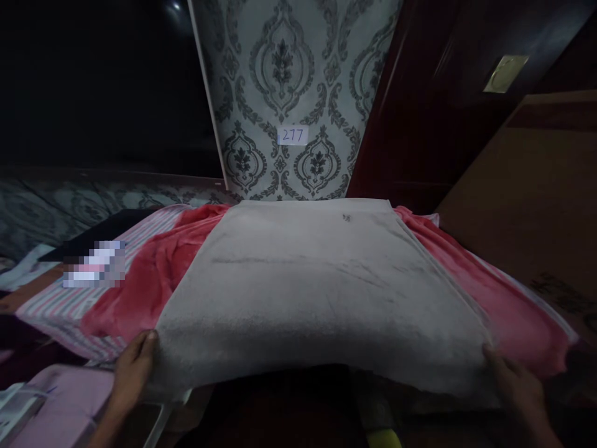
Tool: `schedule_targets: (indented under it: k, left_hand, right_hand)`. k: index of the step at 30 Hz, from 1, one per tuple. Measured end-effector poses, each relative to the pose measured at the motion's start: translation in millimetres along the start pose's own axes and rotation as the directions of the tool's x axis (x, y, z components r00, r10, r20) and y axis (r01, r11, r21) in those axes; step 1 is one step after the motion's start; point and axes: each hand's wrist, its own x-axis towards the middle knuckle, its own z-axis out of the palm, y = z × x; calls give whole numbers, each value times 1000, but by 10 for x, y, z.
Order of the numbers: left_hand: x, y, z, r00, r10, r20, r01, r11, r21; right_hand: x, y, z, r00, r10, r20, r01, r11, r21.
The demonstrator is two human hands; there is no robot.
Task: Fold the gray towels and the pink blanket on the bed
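Note:
A light grey towel (308, 280) lies spread out in front of me, its near part lifted and drooping between my hands. My left hand (135, 364) pinches its near left corner, thumb on top. At the near right corner, my right hand (517, 386) grips the edge the same way; its lower fingers are hidden by the cloth. Under the towel is a red plush cloth (153, 274), showing on both sides. A striped cloth (51, 305) lies beneath that on the left. A small dark mark sits near the towel's far right.
A cardboard box (527, 180) stands at the right. A paper label reading 277 (293, 135) is stuck on the patterned wall (282, 62). A dark screen (102, 87) hangs at the left. A pink padded seat (69, 398) is at lower left.

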Motion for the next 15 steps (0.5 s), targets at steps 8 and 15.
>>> schedule_targets:
  k: [8,15]
  left_hand:
    - [432,369,-43,997,74,4,-74,987,145]
    - [1045,880,206,990,132,55,-136,986,92]
  right_hand:
    - [301,-355,-92,989,-131,71,141,974,-176]
    - [427,-1029,-18,942,-298,153,333,882,-334]
